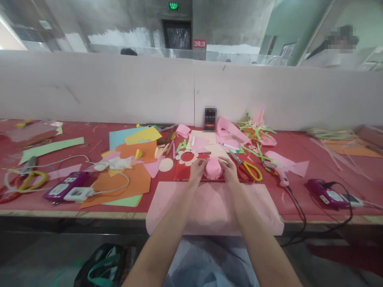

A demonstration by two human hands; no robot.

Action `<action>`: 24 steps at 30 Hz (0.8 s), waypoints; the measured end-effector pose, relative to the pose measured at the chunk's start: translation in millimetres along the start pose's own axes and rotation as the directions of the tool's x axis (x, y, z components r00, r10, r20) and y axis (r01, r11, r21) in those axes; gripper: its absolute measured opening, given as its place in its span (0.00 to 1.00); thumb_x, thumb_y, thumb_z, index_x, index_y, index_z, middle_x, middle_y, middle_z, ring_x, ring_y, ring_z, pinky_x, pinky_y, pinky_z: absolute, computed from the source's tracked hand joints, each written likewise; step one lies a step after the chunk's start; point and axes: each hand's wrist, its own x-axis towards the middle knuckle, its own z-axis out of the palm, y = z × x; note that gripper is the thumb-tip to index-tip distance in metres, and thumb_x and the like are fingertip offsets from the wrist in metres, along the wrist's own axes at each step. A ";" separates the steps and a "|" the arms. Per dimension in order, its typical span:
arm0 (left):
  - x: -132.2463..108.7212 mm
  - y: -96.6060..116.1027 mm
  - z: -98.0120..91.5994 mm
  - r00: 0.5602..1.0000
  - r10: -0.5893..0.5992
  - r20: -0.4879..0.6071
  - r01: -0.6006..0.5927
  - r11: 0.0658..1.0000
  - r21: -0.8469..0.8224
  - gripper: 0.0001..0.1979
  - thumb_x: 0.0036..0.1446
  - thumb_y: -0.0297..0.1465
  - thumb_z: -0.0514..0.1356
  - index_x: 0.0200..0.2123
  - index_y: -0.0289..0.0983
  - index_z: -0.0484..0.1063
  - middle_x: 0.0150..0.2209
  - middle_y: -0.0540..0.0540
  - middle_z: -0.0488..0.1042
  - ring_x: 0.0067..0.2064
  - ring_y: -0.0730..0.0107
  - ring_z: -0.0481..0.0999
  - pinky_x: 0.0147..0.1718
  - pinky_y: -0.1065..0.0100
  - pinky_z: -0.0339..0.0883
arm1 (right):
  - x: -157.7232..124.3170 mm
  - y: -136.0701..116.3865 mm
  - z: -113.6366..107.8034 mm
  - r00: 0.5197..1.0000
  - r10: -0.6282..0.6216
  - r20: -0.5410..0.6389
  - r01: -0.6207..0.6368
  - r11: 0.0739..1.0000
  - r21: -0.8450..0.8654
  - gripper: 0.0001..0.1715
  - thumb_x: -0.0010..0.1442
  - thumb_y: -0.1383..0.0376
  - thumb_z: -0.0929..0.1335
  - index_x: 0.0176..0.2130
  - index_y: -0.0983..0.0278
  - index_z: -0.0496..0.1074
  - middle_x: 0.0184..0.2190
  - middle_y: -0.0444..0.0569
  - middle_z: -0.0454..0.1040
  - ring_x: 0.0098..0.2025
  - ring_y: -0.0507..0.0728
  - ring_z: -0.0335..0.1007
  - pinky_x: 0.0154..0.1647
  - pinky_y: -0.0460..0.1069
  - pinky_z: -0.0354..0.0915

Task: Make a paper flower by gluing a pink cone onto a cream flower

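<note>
Left hand and right hand pinch the pink domed piece, one from each side. Grip closed on both, though fingertips are partly hidden — exact contact can't be read. Piece sits between the hands, over the red sheet near the front of the surface; its underside is out of sight.

Also hard to read: dark device by the partition is pixelated, left scissors are cut off at the frame edge, bag on the floor is cropped at the bottom.

Materials: dome looks smooth and rounded, with a notched rim. Pink mat under the forearms is matte, hanging past the front edge. Flower cut-out, pale with scalloped petals, lies just beside the left hand. Right scissors — metal blades, red and yellow loop handles — near the right hand. Orange sheets overlap flat, straight-edged; glue gun is pale pink, black cord.
</note>
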 end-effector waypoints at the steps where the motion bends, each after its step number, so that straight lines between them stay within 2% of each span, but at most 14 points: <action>1: -0.3 0.3 0.7 1.000 -0.001 0.005 0.001 1.000 -0.001 0.13 0.46 0.40 0.60 0.25 0.35 0.70 0.23 0.50 0.72 0.22 0.76 0.68 0.21 0.74 0.59 | 0.1 0.1 -0.4 1.000 -0.006 0.002 0.006 1.000 -0.007 0.23 0.40 0.54 0.72 0.36 0.63 0.71 0.17 0.39 0.69 0.15 0.47 0.55 0.14 0.44 0.53; 6: -3.5 3.5 1.6 0.995 -0.004 0.101 0.006 1.000 -0.016 0.14 0.48 0.41 0.59 0.31 0.35 0.73 0.25 0.48 0.74 0.20 0.75 0.68 0.21 0.72 0.61 | -1.1 -2.8 -1.5 0.999 -0.022 0.023 0.023 0.999 -0.043 0.23 0.42 0.54 0.72 0.37 0.63 0.72 0.16 0.38 0.67 0.15 0.46 0.54 0.14 0.43 0.51; 8: -4.2 4.7 1.2 0.992 0.013 0.126 -0.011 1.000 -0.023 0.12 0.48 0.38 0.59 0.30 0.35 0.74 0.27 0.48 0.75 0.23 0.73 0.70 0.25 0.70 0.64 | -1.7 -4.0 -1.8 1.000 -0.023 0.019 0.025 0.998 -0.060 0.23 0.42 0.54 0.72 0.36 0.63 0.72 0.16 0.38 0.68 0.15 0.46 0.54 0.14 0.43 0.50; 12: -4.4 5.6 1.1 0.992 0.051 0.117 -0.046 0.998 -0.042 0.06 0.45 0.32 0.61 0.28 0.36 0.75 0.31 0.46 0.77 0.34 0.68 0.74 0.37 0.68 0.66 | -0.7 -2.7 -2.3 0.999 -0.045 0.007 0.045 0.999 -0.017 0.21 0.42 0.56 0.72 0.36 0.64 0.73 0.24 0.43 0.73 0.24 0.50 0.65 0.23 0.44 0.60; 14: -4.6 5.8 0.9 0.993 0.054 0.107 -0.050 0.998 -0.046 0.07 0.46 0.33 0.60 0.27 0.36 0.75 0.30 0.46 0.77 0.34 0.67 0.74 0.37 0.68 0.66 | 0.6 -1.4 -2.1 0.998 -0.053 -0.013 0.054 0.998 0.042 0.20 0.41 0.57 0.73 0.34 0.64 0.73 0.28 0.45 0.75 0.29 0.52 0.68 0.30 0.46 0.64; 16: -4.5 5.8 0.2 0.995 0.060 0.081 -0.056 0.997 -0.045 0.07 0.46 0.33 0.59 0.27 0.36 0.74 0.30 0.46 0.76 0.34 0.68 0.74 0.35 0.68 0.66 | 1.6 -1.0 -1.7 0.998 -0.042 -0.036 0.045 0.995 0.091 0.19 0.40 0.57 0.73 0.33 0.65 0.74 0.30 0.46 0.75 0.32 0.53 0.69 0.32 0.47 0.65; 21: -3.4 4.6 -2.5 0.998 0.059 -0.002 -0.059 0.998 -0.016 0.07 0.48 0.34 0.58 0.27 0.37 0.74 0.25 0.49 0.74 0.28 0.70 0.72 0.30 0.70 0.63 | 1.2 -2.8 -0.6 0.998 0.060 -0.024 -0.058 0.996 0.060 0.23 0.37 0.55 0.73 0.34 0.64 0.74 0.26 0.46 0.74 0.24 0.52 0.66 0.18 0.46 0.60; 24: -4.1 4.1 -2.4 0.997 0.073 -0.001 -0.073 0.997 0.001 0.09 0.48 0.35 0.58 0.27 0.37 0.73 0.19 0.51 0.71 0.25 0.71 0.69 0.27 0.71 0.61 | 1.7 -1.7 -1.2 0.998 0.051 -0.042 -0.050 0.998 0.027 0.22 0.36 0.55 0.73 0.33 0.63 0.74 0.20 0.42 0.72 0.19 0.50 0.61 0.16 0.45 0.56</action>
